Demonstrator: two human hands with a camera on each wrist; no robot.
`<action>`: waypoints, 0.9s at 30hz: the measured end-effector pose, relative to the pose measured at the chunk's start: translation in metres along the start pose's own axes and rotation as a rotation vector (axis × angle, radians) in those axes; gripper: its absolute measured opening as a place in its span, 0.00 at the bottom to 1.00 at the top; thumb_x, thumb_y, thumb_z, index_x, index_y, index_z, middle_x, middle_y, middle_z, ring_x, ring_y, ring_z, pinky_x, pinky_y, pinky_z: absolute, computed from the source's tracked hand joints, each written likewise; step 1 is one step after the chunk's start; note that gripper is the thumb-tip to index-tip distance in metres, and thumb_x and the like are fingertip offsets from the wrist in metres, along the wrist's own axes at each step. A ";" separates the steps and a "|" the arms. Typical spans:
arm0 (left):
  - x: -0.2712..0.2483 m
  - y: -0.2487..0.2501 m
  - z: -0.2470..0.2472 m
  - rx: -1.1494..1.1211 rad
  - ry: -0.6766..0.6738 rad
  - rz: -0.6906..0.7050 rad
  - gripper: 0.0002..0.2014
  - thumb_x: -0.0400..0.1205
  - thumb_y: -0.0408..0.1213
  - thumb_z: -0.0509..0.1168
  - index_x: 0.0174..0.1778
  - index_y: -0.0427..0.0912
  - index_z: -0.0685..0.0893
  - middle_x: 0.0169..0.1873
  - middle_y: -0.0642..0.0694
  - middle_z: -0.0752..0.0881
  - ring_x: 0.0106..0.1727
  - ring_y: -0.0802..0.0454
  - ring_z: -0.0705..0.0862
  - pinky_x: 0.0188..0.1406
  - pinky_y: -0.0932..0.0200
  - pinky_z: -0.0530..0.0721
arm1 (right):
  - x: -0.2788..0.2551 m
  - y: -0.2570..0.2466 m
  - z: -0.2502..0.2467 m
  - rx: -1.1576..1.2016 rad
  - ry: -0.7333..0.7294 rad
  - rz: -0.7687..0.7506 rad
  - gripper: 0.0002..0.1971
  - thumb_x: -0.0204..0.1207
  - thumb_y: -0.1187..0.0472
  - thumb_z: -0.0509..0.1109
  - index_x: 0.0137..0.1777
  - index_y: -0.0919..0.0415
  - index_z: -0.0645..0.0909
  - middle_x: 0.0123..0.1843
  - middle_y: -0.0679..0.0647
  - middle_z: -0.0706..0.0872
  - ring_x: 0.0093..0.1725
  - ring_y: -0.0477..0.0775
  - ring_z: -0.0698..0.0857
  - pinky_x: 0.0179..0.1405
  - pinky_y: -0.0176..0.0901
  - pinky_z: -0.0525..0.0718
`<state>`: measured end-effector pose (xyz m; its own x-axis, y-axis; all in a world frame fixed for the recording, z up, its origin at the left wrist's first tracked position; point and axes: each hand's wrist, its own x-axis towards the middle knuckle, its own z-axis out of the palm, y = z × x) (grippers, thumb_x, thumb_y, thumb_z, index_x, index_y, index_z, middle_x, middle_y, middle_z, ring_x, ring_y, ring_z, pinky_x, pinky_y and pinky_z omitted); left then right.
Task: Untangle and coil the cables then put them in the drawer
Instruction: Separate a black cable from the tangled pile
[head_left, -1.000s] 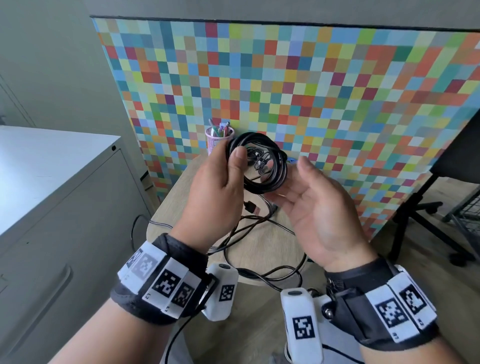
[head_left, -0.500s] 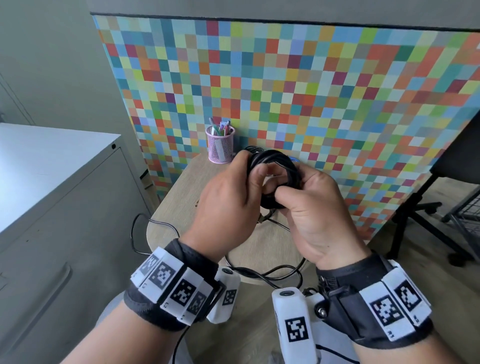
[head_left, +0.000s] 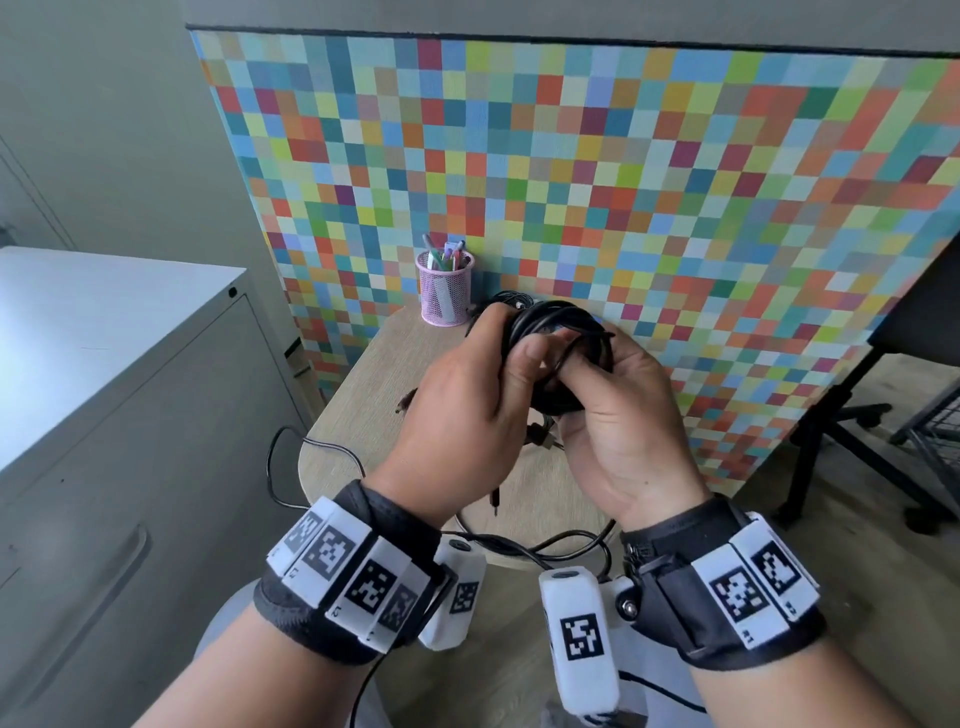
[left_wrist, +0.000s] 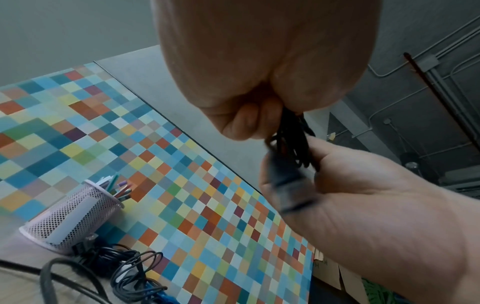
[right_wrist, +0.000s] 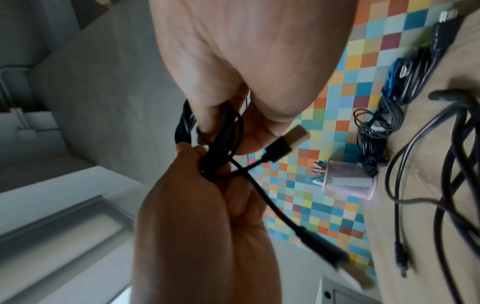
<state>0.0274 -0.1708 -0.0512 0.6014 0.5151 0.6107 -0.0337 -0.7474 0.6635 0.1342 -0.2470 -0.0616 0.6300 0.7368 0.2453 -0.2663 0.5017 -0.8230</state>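
Cable coil (head_left: 558, 332) gripped by both hands above round wooden table (head_left: 358, 410) beside grey cabinet (head_left: 104, 395)

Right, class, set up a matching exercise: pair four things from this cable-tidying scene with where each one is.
Things:
1. black coiled cable
2. pink mesh pen cup
3. loose black cables
4. grey metal cabinet

Places:
A. left of the table
B. held in both hands
C. table's far edge, by the chequered panel
D. trailing over the table's near edge

Pairs: 1-B, 2-C, 3-D, 4-A
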 end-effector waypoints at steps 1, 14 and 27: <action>0.001 -0.001 0.000 -0.002 0.013 0.000 0.22 0.90 0.55 0.51 0.51 0.38 0.77 0.40 0.56 0.80 0.40 0.52 0.80 0.40 0.44 0.78 | 0.000 0.000 -0.002 -0.008 -0.026 0.011 0.12 0.73 0.60 0.78 0.54 0.64 0.85 0.49 0.59 0.91 0.49 0.57 0.90 0.50 0.49 0.88; 0.007 -0.002 0.002 0.097 0.149 -0.019 0.16 0.91 0.47 0.55 0.49 0.37 0.77 0.31 0.53 0.79 0.34 0.51 0.75 0.32 0.52 0.73 | 0.007 0.006 -0.014 -0.026 -0.043 0.006 0.40 0.55 0.41 0.92 0.58 0.66 0.79 0.52 0.69 0.84 0.53 0.66 0.87 0.49 0.53 0.85; 0.011 -0.001 0.002 0.226 0.181 0.096 0.16 0.91 0.47 0.54 0.56 0.37 0.79 0.43 0.48 0.85 0.39 0.48 0.78 0.36 0.48 0.74 | -0.003 0.009 0.006 -0.225 0.181 -0.190 0.11 0.75 0.50 0.78 0.30 0.46 0.90 0.24 0.40 0.78 0.27 0.47 0.71 0.29 0.48 0.72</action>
<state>0.0359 -0.1652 -0.0465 0.4514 0.4887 0.7465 0.1070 -0.8603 0.4985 0.1257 -0.2421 -0.0663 0.7776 0.5372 0.3266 0.0231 0.4947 -0.8687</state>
